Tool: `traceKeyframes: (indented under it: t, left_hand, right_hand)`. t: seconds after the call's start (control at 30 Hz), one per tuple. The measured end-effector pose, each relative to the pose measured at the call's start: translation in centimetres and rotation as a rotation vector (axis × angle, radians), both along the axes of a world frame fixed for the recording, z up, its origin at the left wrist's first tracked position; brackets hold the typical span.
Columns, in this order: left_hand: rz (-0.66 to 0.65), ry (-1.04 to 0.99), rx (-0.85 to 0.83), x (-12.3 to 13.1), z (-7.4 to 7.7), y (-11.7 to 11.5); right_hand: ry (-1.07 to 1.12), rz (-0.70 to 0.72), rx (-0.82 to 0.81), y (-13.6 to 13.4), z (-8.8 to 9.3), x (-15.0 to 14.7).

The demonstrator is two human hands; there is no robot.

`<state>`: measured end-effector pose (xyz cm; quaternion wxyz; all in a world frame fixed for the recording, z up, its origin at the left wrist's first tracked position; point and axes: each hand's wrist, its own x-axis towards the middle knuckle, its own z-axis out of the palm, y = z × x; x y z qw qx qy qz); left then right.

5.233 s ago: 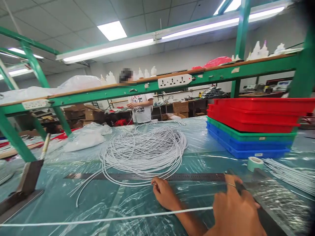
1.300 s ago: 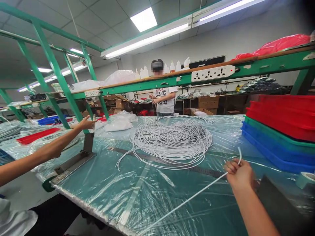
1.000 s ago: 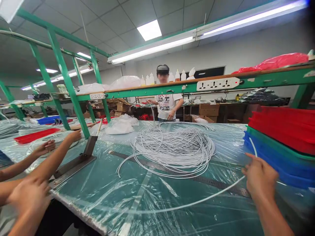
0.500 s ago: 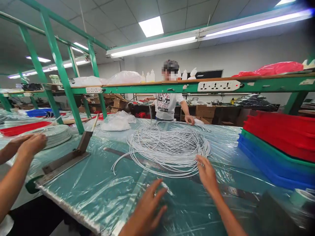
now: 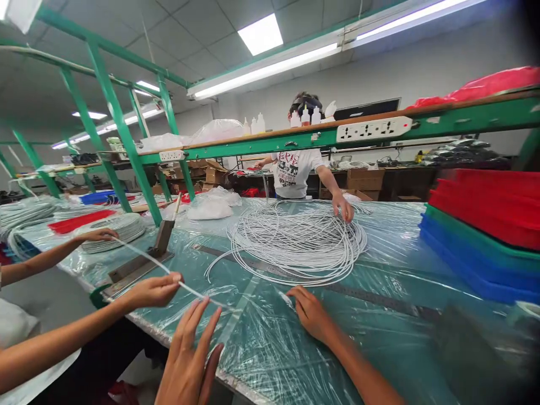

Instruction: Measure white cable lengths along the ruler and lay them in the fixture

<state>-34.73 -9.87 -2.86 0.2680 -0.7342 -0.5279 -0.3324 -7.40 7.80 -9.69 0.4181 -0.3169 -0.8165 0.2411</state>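
Note:
My left hand (image 5: 189, 354) hovers low over the near table edge, open with its fingers spread, holding nothing. My right hand (image 5: 312, 312) rests open on the plastic-covered table (image 5: 261, 337), fingers bent down onto the sheet, just short of the long steel ruler (image 5: 379, 304). Beyond it lies a big loose coil of white cable (image 5: 295, 242). At my left a co-worker's hand (image 5: 154, 289) pinches a cut length of white cable (image 5: 139, 259); their other hand (image 5: 95, 235) holds its far end.
A lever cutter (image 5: 143, 261) sits at the table's left corner. Stacked red, green and blue trays (image 5: 476, 225) stand at the right, a tape roll (image 5: 527, 309) before them. A person across the table (image 5: 295, 169) touches the coil. Green shelf posts rise on the left.
My right hand let go of the white cable it was pulling and dropped onto the sheet. My left hand came up open. The co-worker now stretches a cut piece between both hands.

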Motion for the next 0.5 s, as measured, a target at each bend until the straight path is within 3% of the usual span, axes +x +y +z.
traceKeyframes:
  t: [0.1, 0.23, 0.3, 0.37, 0.43, 0.5]
  left_hand:
    - [-0.071, 0.311, 0.017, -0.2, 2.2, 2.9]
    - [-0.374, 0.573, 0.006, -1.5, 2.4, 4.6]
    - [-0.511, 0.358, -0.065, -2.5, 3.2, 4.4]
    - [-0.579, 0.006, -0.168, -3.4, 4.8, 4.1]
    - [-0.58, -0.269, -0.213, -3.4, 6.6, 4.2]
    - [-0.566, -0.373, -0.226, -1.5, 7.6, 4.8]
  right_hand:
    - [-0.003, -0.055, -0.003, 0.2, -0.4, 0.2]
    - [0.003, -0.119, 0.01, 1.0, -0.9, 0.5]
    - [-0.001, -0.126, 0.013, 1.3, -1.1, 0.4]
    - [-0.003, -0.124, 0.014, 1.4, -1.1, 0.2]
    - [-0.003, -0.123, 0.015, 1.5, -1.1, 0.1]
    - [-0.008, -0.125, 0.018, 1.6, -1.1, 0.0]
